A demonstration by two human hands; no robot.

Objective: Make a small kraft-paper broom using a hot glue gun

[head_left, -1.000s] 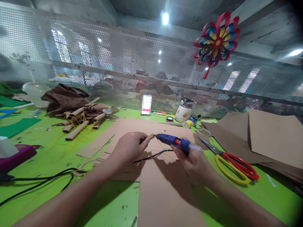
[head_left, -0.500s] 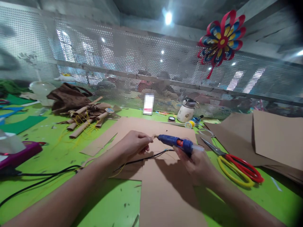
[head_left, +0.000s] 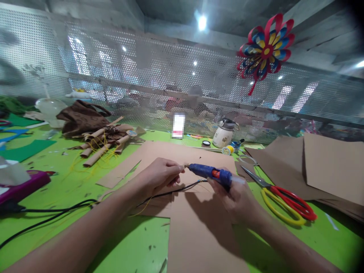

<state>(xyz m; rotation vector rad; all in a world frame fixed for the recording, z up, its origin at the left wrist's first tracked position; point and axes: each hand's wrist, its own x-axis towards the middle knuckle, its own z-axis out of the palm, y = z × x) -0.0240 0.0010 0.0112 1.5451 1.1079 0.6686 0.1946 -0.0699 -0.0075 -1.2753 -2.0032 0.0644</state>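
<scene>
The left hand (head_left: 159, 174) pinches a small tan scrap (head_left: 185, 165) between nearly closed fingers, its shape mostly hidden. The right hand (head_left: 234, 195) curls around a smooth blue plastic glue gun (head_left: 201, 170), its tapered tip at or just beside the scrap. Beneath lie flat, matte brown sheets (head_left: 200, 237) on the glossy green desk (head_left: 133, 246), near loop-handled metal scissors (head_left: 284, 204).

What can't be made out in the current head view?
All in the head view:
- Small piece: tiny, mostly covered by the left hand.
- Glue gun's handle: hidden by the right hand.
- White screen: pixelated.
- Purple object: cut off by the left edge.
- Shapes behind the perforated panel: blurred, screened by it.
</scene>
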